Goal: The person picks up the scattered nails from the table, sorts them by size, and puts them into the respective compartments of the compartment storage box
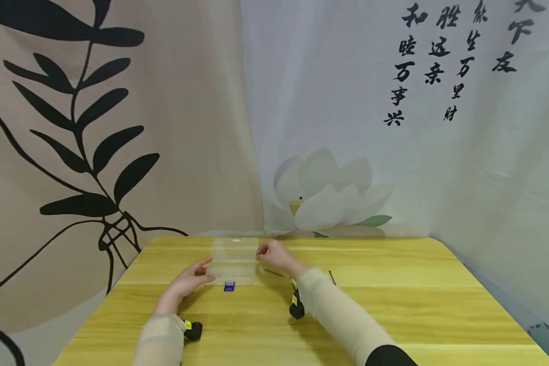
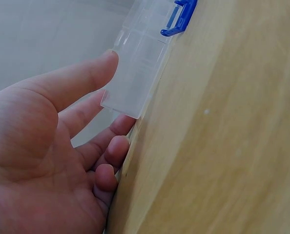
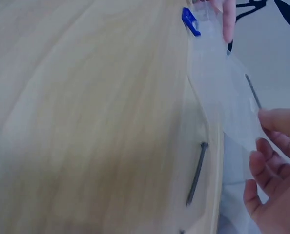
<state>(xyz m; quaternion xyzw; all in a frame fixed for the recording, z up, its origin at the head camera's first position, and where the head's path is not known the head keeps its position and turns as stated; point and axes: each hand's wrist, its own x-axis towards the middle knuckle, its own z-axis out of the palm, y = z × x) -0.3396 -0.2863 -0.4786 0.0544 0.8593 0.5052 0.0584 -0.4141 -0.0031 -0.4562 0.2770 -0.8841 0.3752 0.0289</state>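
A clear plastic box [image 1: 242, 279] with a blue latch [image 1: 229, 286] lies near the table's far edge, its see-through lid [image 1: 231, 246] laid open at the back. At the box's left end is my left hand [image 1: 189, 282]; in the left wrist view the thumb and index finger grip the wall of the box [image 2: 135, 78] while the other fingers curl loosely by the table. My right hand [image 1: 276, 254] is over the right side, pinching a thin metal nail [image 3: 253, 90] between thumb and fingertips. The nail points left across the box in the head view.
A loose nail [image 3: 197, 173] lies on the wooden table [image 1: 384, 310] just right of the box. Another dark nail [image 1: 332, 277] lies farther right, beyond the right forearm. A printed cloth wall [image 1: 201, 127] stands right behind the table's far edge.
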